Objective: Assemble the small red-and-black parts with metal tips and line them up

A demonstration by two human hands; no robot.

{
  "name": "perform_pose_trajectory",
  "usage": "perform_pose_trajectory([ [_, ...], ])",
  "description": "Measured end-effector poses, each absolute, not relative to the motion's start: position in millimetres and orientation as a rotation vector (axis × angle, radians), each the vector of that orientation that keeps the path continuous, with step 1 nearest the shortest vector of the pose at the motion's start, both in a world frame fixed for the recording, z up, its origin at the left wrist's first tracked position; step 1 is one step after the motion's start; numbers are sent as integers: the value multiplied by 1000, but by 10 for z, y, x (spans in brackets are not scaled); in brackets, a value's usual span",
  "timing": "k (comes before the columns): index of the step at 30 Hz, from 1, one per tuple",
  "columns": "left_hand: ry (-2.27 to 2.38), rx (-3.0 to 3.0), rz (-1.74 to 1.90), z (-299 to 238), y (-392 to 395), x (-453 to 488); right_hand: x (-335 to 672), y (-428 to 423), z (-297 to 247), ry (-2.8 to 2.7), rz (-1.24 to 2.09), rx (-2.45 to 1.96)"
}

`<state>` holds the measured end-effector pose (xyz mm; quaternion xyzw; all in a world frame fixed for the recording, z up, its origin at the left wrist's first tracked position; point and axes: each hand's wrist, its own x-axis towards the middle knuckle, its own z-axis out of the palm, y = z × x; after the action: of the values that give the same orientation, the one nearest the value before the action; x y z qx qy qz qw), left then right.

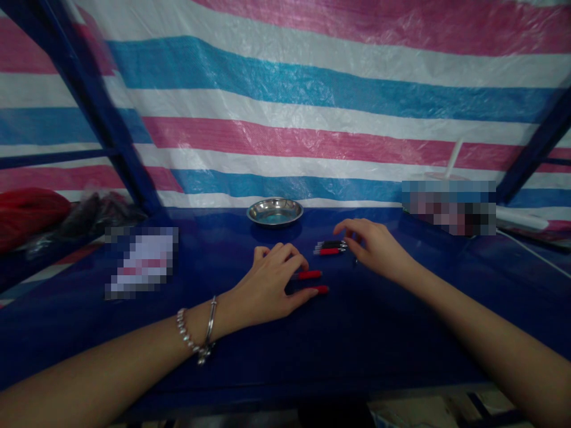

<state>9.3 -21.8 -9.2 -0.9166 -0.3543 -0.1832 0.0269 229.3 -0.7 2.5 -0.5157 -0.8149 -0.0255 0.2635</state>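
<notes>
My left hand (272, 282), with bracelets at the wrist, is low over two red pens. Its thumb tip meets the nearer red pen (322, 290), while the bent fingers reach over the rear end of the farther red pen (310, 274). Thumb and fingers are spread, so this hand looks open. My right hand (372, 246) is open too, thumb apart from its curved fingers. Just left of it lie a black pen (332, 244) and a red pen (329, 252), side by side; its fingertips are close to their tips. Whether they touch cannot be made out.
A shiny metal dish (275, 213) stands at the back of the blue table (348, 351). A blurred-out packet (145, 258) lies to the left. At the right back is a blurred-out box (448, 205) beside a white cable. A striped plastic sheet (312, 107) hangs behind.
</notes>
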Motion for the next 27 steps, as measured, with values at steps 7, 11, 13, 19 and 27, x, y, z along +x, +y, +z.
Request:
perform_pose_trajectory([
  [7,-1108,-2831,-614,-46,-252,112,2260,-25,50,-2262,-27,-1368],
  [11,-1142,-2820,-674,14,-278,120,2267,-16,30,-2220,-22,-1358],
  [13,-1138,-2789,-728,22,-279,116,2272,-12,16,-2201,-14,-1351],
  [19,-1081,-2732,-773,-18,-245,98,2243,-37,54,-2264,-34,-1368],
  [27,-1108,-2741,-804,-9,-260,116,2256,-13,36,-2256,-46,-1336],
])
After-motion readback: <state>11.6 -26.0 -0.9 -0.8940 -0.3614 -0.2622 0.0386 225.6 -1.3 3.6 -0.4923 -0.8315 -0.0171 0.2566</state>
